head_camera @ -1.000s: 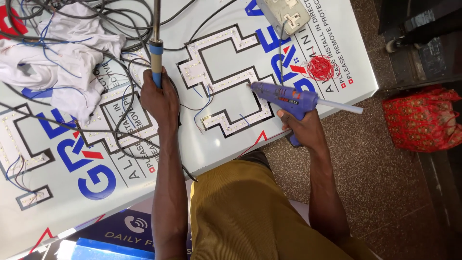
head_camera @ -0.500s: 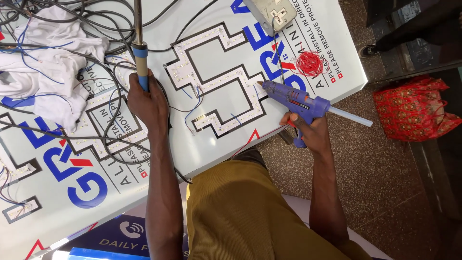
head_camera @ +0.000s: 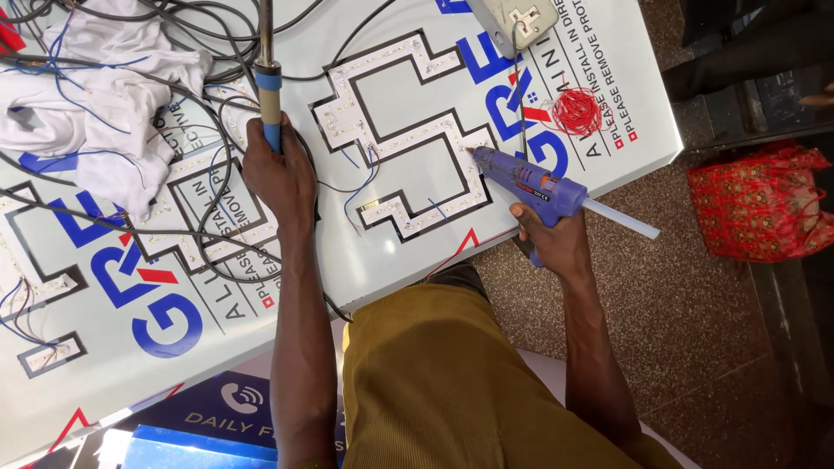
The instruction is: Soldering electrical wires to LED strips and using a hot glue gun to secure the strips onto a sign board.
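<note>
My right hand (head_camera: 556, 239) grips a purple glue gun (head_camera: 528, 184) with a clear glue stick sticking out behind. Its nozzle touches the right edge of a letter-shaped outline (head_camera: 404, 130) lined with small LED modules, on a white printed board (head_camera: 365, 260). My left hand (head_camera: 278, 178) is closed around the blue handle of a soldering iron (head_camera: 268, 82), which points up and away from me over the board. Thin blue wires lie inside the letter outline between my hands.
A white cloth (head_camera: 95, 104) and a tangle of grey cables (head_camera: 174, 35) lie at the upper left. A grey socket box (head_camera: 512, 19) and a red wire coil (head_camera: 578, 111) sit at the upper right. A red patterned bag (head_camera: 760, 204) rests on the floor.
The glue gun has moved left so its nozzle now meets the letter outline. My left hand keeps the soldering iron in about the same place on the board.
</note>
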